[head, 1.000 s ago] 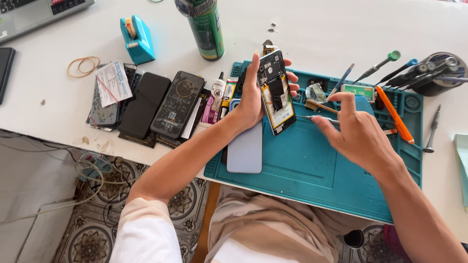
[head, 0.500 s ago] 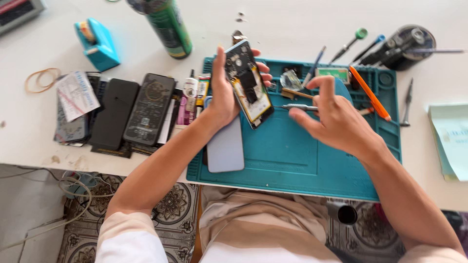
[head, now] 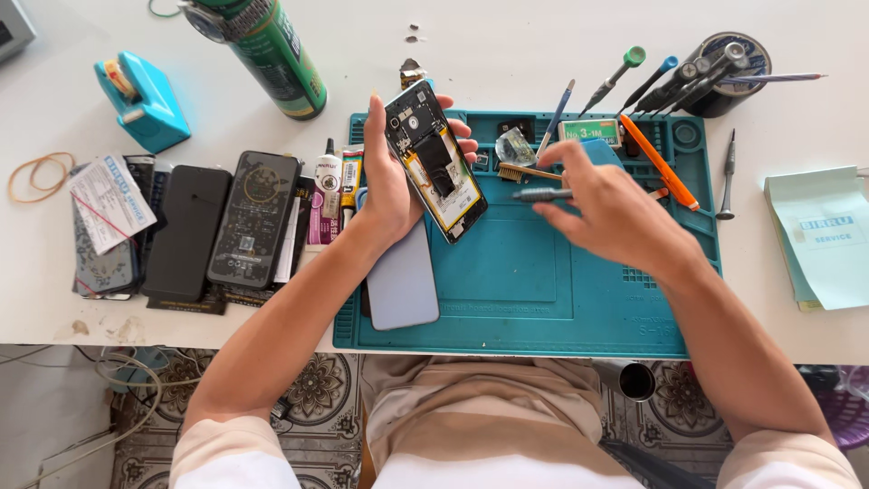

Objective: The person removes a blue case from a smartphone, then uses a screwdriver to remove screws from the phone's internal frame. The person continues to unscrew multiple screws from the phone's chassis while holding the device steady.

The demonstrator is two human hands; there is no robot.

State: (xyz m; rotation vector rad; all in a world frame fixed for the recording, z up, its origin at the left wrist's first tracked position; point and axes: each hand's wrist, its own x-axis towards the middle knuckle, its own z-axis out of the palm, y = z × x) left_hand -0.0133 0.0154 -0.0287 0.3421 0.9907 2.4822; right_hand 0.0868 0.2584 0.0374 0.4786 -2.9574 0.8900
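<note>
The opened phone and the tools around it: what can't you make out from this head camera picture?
- Opened phone: small parts too tiny; left hand covers its left edge.
- Grey tool: right hand hides its rear end.
- Green can: top cut off by the upper edge.

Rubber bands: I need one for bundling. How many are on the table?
1 tan rubber band lies at the table's left edge, below the blue tape dispenser. Others may be hidden.

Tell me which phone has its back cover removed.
The phone in the left hand: its inner parts show. The phones beside the mat lie closed.
</note>
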